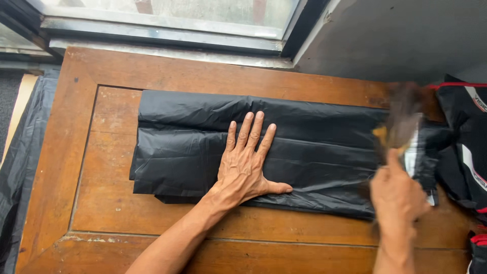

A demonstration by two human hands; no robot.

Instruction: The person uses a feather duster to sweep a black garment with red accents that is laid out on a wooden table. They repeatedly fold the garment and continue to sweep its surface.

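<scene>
Meanwhile, left hand (pixel 247 170), fingers spread, pressing folded black plastic sheet (pixel 314 147) flat on wooden worktop (pixel 116 213); right hand (pixel 398 195) gripping blurred tool (pixel 401 124), sheet's right end remaining unfinished.

We look to be indoors in a home-like room: a worn wooden table (pixel 101 223) sits right against a metal-framed window (pixel 167 25), a grey plastered wall (pixel 395 35) alongside, a sports bag (pixel 469 147) at the edge.

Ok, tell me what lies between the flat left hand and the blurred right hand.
In the head view, only the folded black plastic sheet spans the gap between the left hand and right hand; nothing else rests there.
</scene>
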